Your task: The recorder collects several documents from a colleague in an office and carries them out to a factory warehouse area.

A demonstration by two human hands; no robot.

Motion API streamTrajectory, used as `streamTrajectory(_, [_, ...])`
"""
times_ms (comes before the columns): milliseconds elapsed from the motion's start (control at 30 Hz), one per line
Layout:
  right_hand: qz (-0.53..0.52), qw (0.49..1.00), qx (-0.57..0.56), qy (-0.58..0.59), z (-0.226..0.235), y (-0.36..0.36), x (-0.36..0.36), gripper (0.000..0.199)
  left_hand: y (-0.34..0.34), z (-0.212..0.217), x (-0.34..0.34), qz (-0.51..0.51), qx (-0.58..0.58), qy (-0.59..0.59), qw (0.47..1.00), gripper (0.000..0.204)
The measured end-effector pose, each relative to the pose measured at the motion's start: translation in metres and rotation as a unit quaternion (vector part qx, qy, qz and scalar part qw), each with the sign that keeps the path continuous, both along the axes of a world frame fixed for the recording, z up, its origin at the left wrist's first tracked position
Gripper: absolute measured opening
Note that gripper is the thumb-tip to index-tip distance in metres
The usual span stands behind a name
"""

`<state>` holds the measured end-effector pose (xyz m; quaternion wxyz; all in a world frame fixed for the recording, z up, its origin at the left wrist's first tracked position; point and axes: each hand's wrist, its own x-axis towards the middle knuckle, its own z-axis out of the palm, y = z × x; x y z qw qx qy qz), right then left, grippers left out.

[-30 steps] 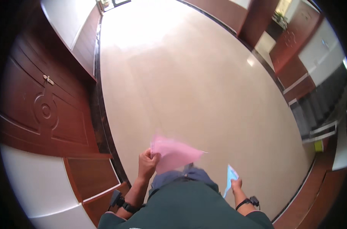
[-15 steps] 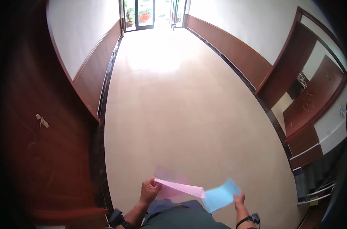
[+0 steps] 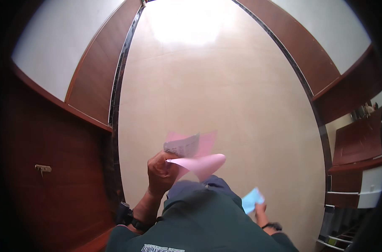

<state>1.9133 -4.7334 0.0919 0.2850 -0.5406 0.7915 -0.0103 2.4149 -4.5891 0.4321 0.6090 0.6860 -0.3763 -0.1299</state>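
My left hand (image 3: 160, 169) is closed round the left end of some thin pink sheets of paper (image 3: 203, 164), held out in front of my body. The front sheet curls over at its free right end. Behind it stands a greyish sheet with print (image 3: 181, 147), gripped in the same hand. Low on the right, beside my hip, my right hand (image 3: 260, 208) pinches the edge of a light blue sheet of paper (image 3: 252, 200). Part of the blue sheet is hidden behind my dark green shirt (image 3: 207, 222).
A pale tiled floor (image 3: 216, 96) runs ahead between walls with brown panels (image 3: 92, 71). A dark red door (image 3: 60, 193) with a metal handle (image 3: 43, 168) stands close on my left. On the right are a reddish door (image 3: 357, 143) and a stair railing (image 3: 340, 239).
The view has tilted further down. My left hand has risen with the pink sheets, which now curl and show the printed sheet. My right hand has drawn the blue sheet away from them, towards my hip.
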Motion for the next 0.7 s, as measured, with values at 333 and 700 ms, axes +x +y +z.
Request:
streamTrajectory(333, [0.197, 0.911, -0.193, -0.307, 0.178, -0.512, 0.434, 0.028, -0.267, -0.017, 0.220, 0.022, -0.131, 0.258, 0.957, 0.010])
streamTrajectory(700, [-0.050, 0.997, 0.054, 0.039, 0.088, -0.490, 0.476, 0.039, -0.606, -0.002, 0.506, -0.081, -0.162, 0.332, 0.926, 0.012])
